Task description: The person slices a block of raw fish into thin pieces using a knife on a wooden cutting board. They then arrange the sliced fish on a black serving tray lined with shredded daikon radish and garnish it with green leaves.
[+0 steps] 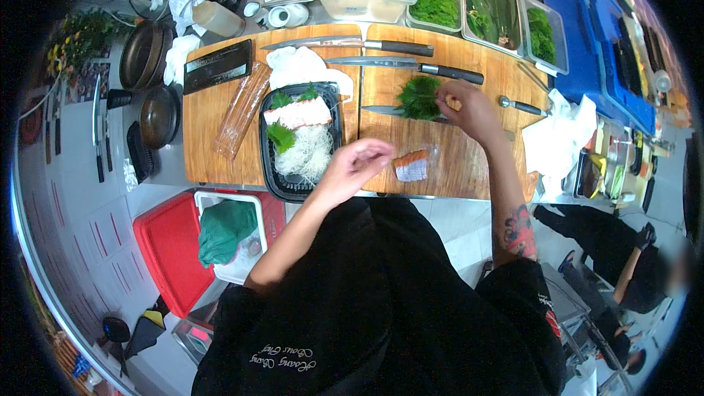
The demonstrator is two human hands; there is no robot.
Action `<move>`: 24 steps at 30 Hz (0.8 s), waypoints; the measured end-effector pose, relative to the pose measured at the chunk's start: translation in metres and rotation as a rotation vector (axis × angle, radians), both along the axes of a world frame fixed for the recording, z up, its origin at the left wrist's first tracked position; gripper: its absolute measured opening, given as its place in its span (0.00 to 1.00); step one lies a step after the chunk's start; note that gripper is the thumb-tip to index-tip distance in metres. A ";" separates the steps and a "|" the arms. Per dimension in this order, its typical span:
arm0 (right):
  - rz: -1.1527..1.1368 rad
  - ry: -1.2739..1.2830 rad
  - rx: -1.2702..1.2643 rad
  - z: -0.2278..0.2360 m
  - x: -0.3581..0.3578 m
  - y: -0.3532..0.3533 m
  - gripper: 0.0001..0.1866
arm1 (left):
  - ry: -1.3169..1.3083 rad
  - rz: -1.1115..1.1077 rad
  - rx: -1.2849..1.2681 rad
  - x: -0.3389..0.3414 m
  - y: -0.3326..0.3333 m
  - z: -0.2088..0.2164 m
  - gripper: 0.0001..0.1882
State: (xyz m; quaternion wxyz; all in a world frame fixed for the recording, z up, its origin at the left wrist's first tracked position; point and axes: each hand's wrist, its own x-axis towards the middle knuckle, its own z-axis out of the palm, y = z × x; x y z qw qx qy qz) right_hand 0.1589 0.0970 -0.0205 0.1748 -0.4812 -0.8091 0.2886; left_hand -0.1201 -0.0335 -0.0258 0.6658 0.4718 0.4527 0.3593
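On the right cutting board (447,158), my right hand (468,108) has its fingers closed at the edge of a bunch of green serrated leaves (418,97). The leaves cover part of a knife blade (380,111). My left hand (359,167) hovers just left of some orange-and-silver fish slices (411,166). Its fingers are loosely curved and apart, with nothing seen in them. Beside it, a black plastic tray (267,169) holds white shreds (304,152), pale pink-white slices (297,114) and green leaves (281,136).
Two long knives (396,47) (447,71) lie across the far side. A white cloth (297,66), a wrapped brown package (242,110) and a black rectangular tray (218,66) are left. Containers of greens (434,1) line the back. An open red cooler (165,249) stands below left.
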 end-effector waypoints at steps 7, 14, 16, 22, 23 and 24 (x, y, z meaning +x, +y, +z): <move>-0.542 0.483 -0.115 0.029 0.049 -0.034 0.11 | 0.147 0.001 0.066 0.043 0.048 -0.021 0.24; -0.280 -0.028 0.061 -0.015 0.040 -0.005 0.11 | 0.785 -0.023 0.546 0.036 0.106 -0.034 0.19; -0.100 0.089 0.055 -0.024 0.006 0.012 0.11 | 0.892 -0.063 0.553 0.043 0.119 -0.036 0.19; -0.024 -0.152 0.264 -0.037 -0.016 0.031 0.07 | 0.746 0.026 0.571 0.047 0.104 -0.029 0.20; 0.040 -0.184 0.239 -0.035 -0.015 0.028 0.07 | 0.687 0.031 0.549 0.043 0.095 -0.023 0.22; 0.102 -0.217 0.213 -0.030 -0.010 0.024 0.07 | 0.614 0.040 0.466 0.040 0.085 -0.020 0.23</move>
